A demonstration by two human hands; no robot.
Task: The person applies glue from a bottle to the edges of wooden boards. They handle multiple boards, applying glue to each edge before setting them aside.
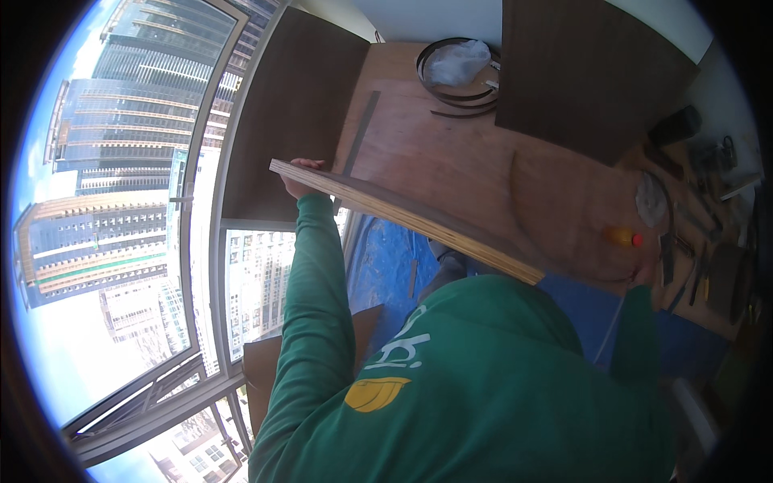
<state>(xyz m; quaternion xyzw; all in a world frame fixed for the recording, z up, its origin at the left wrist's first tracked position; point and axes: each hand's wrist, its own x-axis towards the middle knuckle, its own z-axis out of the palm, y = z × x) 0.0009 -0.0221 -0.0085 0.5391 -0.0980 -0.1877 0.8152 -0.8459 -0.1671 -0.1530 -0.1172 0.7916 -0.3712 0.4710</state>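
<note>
My left hand [304, 179] is closed around the far left end of a plywood board [427, 228]. Tilted across the front of the worktable, the board shows its pale layered edge and a strip of its brown face. Off to the right, my right hand [644, 274] is at the table's near edge, with its fingers dim and small. A thin dark edge-banding strip [519, 213] curves over the tabletop and ends at those fingers. Just above that hand lies a bottle of amber liquid with a red cap [624, 236].
The wooden worktable [435, 153] carries a coil of dark edge banding [427, 72] and a plastic bag [457, 63]. Brown panels [596, 72] stand behind it. Several hand tools [696, 266] crowd the right end. Blue sheeting [378, 249] covers the floor; a large window [121, 185] is left.
</note>
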